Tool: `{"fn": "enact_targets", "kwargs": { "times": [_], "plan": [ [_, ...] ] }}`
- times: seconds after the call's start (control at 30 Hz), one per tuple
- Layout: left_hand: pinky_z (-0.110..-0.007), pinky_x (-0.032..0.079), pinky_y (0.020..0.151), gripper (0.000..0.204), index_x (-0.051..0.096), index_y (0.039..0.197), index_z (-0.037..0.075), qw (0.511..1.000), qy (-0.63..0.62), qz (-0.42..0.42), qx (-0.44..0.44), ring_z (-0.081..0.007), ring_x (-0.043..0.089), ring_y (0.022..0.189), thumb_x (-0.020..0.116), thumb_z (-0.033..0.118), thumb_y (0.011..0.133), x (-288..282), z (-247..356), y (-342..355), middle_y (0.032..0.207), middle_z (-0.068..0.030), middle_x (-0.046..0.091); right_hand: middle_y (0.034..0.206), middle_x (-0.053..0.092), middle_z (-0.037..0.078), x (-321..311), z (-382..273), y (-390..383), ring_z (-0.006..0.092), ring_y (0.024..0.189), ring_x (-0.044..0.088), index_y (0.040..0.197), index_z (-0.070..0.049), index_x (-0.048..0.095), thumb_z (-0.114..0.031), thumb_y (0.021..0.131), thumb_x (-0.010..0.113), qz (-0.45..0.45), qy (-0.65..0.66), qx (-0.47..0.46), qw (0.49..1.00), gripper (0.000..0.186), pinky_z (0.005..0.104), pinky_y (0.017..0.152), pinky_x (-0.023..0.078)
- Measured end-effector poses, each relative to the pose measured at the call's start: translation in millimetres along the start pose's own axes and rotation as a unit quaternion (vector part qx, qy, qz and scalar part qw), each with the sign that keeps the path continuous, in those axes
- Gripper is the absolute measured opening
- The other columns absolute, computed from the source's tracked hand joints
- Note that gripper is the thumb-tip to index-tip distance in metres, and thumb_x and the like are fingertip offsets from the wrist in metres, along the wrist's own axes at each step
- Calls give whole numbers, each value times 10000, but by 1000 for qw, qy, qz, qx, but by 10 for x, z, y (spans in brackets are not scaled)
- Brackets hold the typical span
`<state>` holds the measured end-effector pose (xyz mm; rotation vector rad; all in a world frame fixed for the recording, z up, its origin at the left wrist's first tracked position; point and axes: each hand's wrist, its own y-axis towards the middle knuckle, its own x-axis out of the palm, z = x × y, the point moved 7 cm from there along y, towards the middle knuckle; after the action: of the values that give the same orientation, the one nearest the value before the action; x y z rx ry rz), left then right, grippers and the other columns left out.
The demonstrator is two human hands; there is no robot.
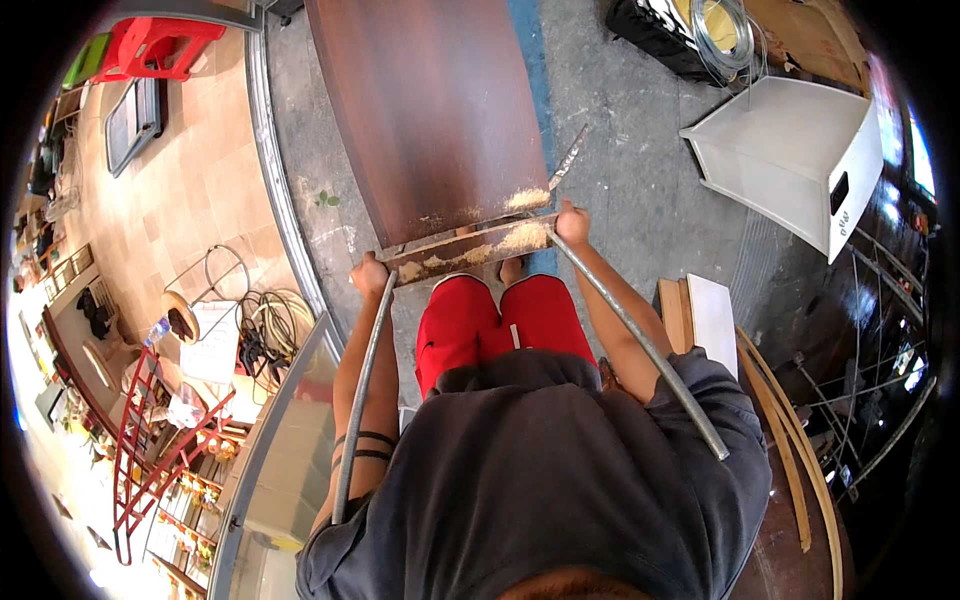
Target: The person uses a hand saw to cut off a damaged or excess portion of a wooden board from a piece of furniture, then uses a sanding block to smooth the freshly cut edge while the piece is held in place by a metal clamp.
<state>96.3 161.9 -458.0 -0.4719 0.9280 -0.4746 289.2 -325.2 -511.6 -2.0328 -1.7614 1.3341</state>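
A narrow brown board strip (470, 250), dusted with sawdust, lies crosswise in front of my knees. My left hand (370, 276) is closed at its left end, beside the top of a grey metal tube (363, 400). At the right end my right hand (572, 224) is closed too, next to a second metal tube (640, 345). Both tubes slope back past my arms; how they join the strip is hidden. Just beyond lies a large brown board (430, 100) with sawdust on its near edge. A saw blade (570, 158) sticks out to the right of that edge.
A white open box (780, 150) sits on the concrete at right, below a wire coil (722, 40). Wood offcuts (685, 315) and long strips (800, 450) lie by my right side. At left are a door track (270, 150), red stool (170, 45) and cables (270, 335).
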Motion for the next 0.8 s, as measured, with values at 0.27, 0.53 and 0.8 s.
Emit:
{"fn": "enact_targets", "kwargs": {
  "times": [0.27, 0.53, 0.8],
  "plan": [
    [-478, 364, 580, 413, 517, 596, -100, 999, 23, 19, 22, -207, 420, 577, 627, 213, 842, 58, 161, 8, 554, -114, 463, 619, 621, 209, -62, -189, -143, 277, 577, 592, 659, 77, 634, -326, 956, 642, 24, 64, 15, 998, 500, 464, 619, 458],
    [-472, 372, 591, 374, 568, 653, -109, 999, -31, -26, -6, -224, 423, 577, 584, 199, 863, -29, 434, -344, 589, -137, 520, 563, 567, 158, -189, -252, -166, 213, 533, 528, 591, 66, 576, -304, 991, 579, 20, 12, -69, 997, 545, 438, 549, 430],
    [-420, 331, 537, 292, 492, 602, 32, 989, -144, -24, -29, -168, 383, 534, 603, 165, 836, -457, 635, -749, 584, -45, 453, 566, 554, 62, -635, -713, -635, 161, 524, 489, 551, 0, 524, -319, 998, 584, 22, 65, -49, 996, 552, 414, 522, 403]
  ]
}}
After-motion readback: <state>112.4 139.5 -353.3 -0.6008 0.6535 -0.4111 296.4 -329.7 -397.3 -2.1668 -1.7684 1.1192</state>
